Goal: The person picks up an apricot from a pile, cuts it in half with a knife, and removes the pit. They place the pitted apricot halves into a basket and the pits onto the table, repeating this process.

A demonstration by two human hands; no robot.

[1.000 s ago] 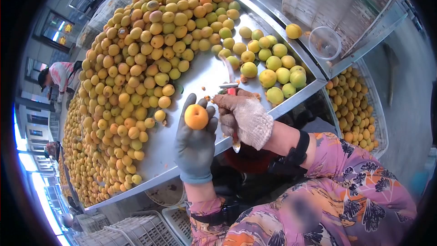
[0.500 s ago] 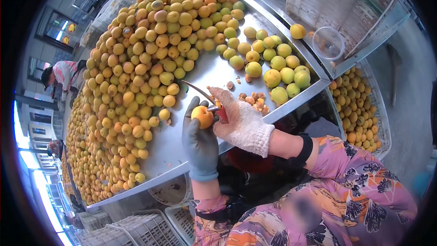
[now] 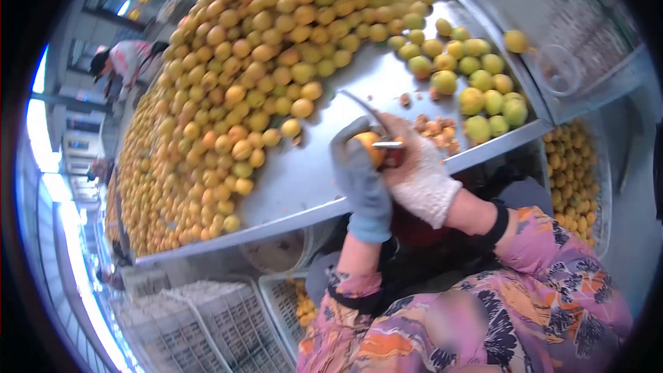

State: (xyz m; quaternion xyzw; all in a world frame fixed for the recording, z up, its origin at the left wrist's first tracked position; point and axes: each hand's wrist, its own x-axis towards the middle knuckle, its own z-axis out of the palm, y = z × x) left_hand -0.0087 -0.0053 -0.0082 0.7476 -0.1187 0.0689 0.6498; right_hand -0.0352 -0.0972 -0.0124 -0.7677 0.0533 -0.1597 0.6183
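My left hand [image 3: 364,183], in a grey-blue glove, is closed around a yellow-orange apricot [image 3: 367,145], partly covered by the fingers. My right hand [image 3: 423,183], in a stained white knitted glove, grips a red-handled tool [image 3: 394,157] with a long curved metal blade and a short metal tip. That tip meets the apricot's side, though blur hides whether it is inside. Both hands are together above the front edge of the metal table [image 3: 293,193]. Beyond the right hand lies a small heap of brown pits [image 3: 436,131].
A large pile of apricots [image 3: 255,76] covers the table's left and back. Greener apricots [image 3: 492,93] sit at the right corner, near a clear plastic cup [image 3: 556,70]. Crates [image 3: 200,324] stand below left; a filled one [image 3: 573,179] is at right. Another person [image 3: 128,65] bends at far left.
The view has shifted, so the table and hands appear farther right and higher. My left fingers now cover more of the apricot. The tool stays against it.
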